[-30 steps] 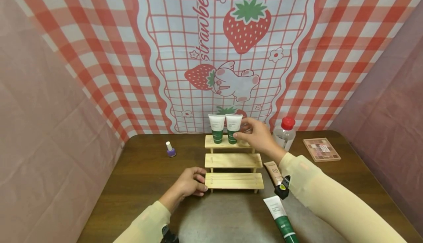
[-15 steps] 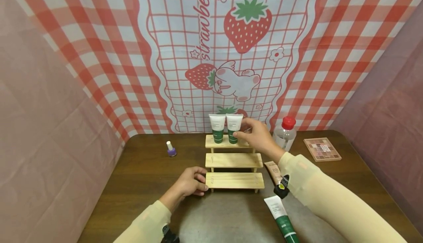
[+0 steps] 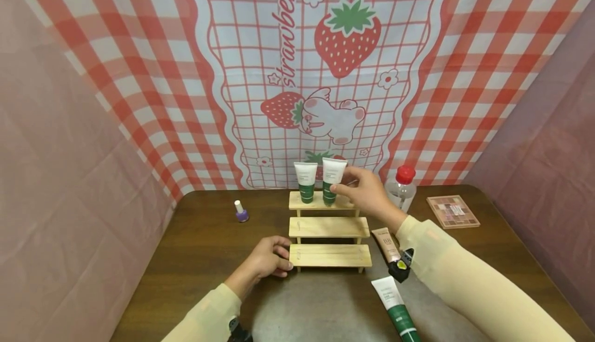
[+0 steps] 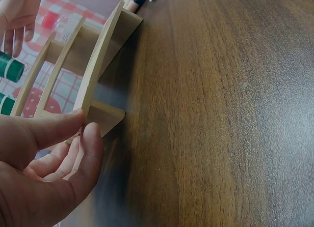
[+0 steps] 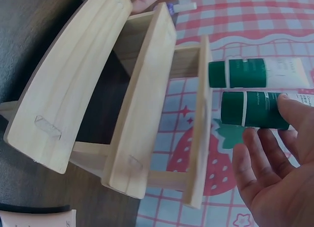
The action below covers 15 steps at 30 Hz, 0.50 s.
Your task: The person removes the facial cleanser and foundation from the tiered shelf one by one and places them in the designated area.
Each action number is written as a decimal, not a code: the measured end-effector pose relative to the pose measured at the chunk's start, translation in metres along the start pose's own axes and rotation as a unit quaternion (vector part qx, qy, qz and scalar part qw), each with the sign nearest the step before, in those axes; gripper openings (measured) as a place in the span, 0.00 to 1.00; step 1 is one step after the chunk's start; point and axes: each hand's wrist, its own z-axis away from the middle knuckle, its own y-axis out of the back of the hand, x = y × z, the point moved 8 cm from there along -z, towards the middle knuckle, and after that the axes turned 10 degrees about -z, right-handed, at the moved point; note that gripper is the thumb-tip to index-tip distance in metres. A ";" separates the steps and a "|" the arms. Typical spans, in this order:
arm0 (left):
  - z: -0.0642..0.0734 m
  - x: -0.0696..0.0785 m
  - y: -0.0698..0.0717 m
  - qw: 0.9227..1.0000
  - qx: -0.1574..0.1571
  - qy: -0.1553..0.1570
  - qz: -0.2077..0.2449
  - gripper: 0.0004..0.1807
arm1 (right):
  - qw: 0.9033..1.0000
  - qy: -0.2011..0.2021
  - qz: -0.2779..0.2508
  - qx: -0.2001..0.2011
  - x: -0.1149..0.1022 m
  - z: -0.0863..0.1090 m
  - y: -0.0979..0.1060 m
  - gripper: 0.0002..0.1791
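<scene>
A three-step wooden display stand (image 3: 330,255) stands on the table. My left hand (image 3: 268,257) pinches the left end of its lowest step, thumb and fingertips meeting there in the left wrist view. Two small white-and-green squeeze tubes are at the top step. The left squeeze tube (image 3: 306,183) stands upright on its green cap. My right hand (image 3: 367,192) holds the right squeeze tube (image 5: 255,109) between thumb and fingers, slightly tilted. In the right wrist view a narrow gap shows between that tube's cap and the top step.
Purple nail polish (image 3: 241,212) stands left of the stand. On the right are a clear red-capped bottle (image 3: 401,189), a flat makeup palette (image 3: 452,211), a beige BB cream tube (image 3: 387,244) and a larger white-and-green tube (image 3: 395,308) lying down. A checked cloth (image 3: 344,94) hangs behind.
The right squeeze tube has come off the top step and shifted slightly right, away from the left one, tilting a little. My left hand stays at the lowest step.
</scene>
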 end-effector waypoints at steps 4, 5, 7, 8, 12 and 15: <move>0.000 0.000 0.000 1.000 0.000 0.000 0.001 0.32 | 1.000 -0.004 -0.017 0.006 -0.005 0.006 0.007 0.20; 0.000 0.000 0.000 1.000 0.000 0.000 0.000 0.32 | 1.000 -0.006 -0.019 0.006 -0.006 0.008 0.009 0.20; 0.000 0.000 0.000 1.000 0.000 -0.001 0.001 0.32 | 1.000 -0.009 -0.027 0.005 -0.008 0.013 0.012 0.20; 0.000 0.000 0.000 1.000 -0.001 -0.001 0.001 0.32 | 1.000 -0.008 -0.028 0.003 -0.009 0.016 0.014 0.19; 0.000 -0.001 0.000 1.000 -0.003 -0.001 0.002 0.32 | 0.999 -0.002 -0.039 -0.010 -0.009 0.031 0.021 0.19; -0.001 -0.001 0.000 1.000 -0.004 -0.002 0.004 0.32 | 0.998 -0.004 -0.055 -0.022 -0.005 0.044 0.029 0.19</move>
